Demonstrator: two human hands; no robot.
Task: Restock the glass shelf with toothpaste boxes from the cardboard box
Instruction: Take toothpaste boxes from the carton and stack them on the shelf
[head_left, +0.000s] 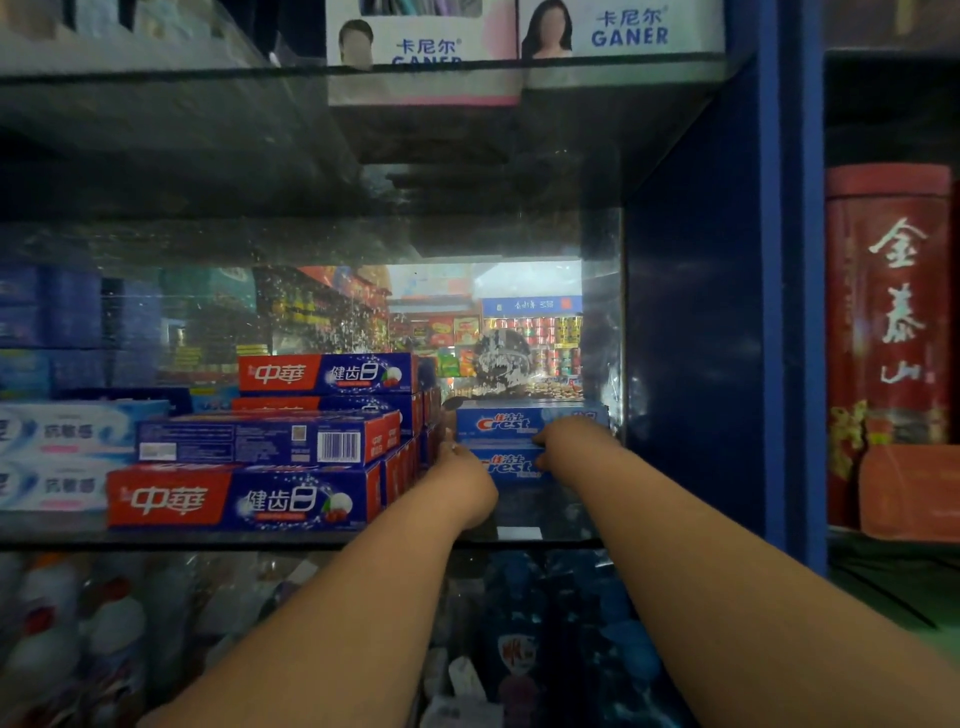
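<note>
Both arms reach into the cabinet over the front edge of the glass shelf (208, 540); two blue toothpaste boxes (511, 423) lie stacked flat at the right end of that shelf, close to the blue side wall (701, 312); the left hand (462, 470) grips the left end of this stack, its fingers curled round the corner; the right hand (569, 441) holds the front of the stack further right, its fingertips (541, 442) bent onto the seam between the upper and lower box; just left of the stack, nearly touching it, stands a pile of red-and-blue toothpaste boxes (244, 496), the one on the front pile turned barcode-side out; further left lie white toothpaste boxes (62, 457); on the shelf above stand white packs (421, 49) with printed portraits; beneath the glass, blurred bottles (78, 623) show; right of the cabinet stands a red tin (888, 312) with white characters.
</note>
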